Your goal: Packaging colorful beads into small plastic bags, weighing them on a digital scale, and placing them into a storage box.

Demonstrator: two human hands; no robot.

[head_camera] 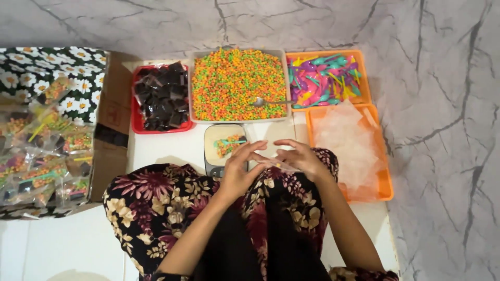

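Observation:
My left hand [240, 166] and my right hand [301, 157] meet above my lap, both pinching a small clear plastic bag [275, 164] stretched between the fingers. Just beyond the left hand a small kitchen scale [220, 156] carries a filled clear packet [229, 145] of colourful cereal with a green spoon. Behind it a clear tray of orange, green and yellow cereal balls [234, 83] holds a metal spoon [263, 102].
A red tray of dark packets [161, 96] stands at left, an orange tray of coloured plastic spoons [323, 80] at back right, an orange tray of clear bags [346, 148] at right. A cardboard box [112, 109] of finished packets [47, 156] lies far left.

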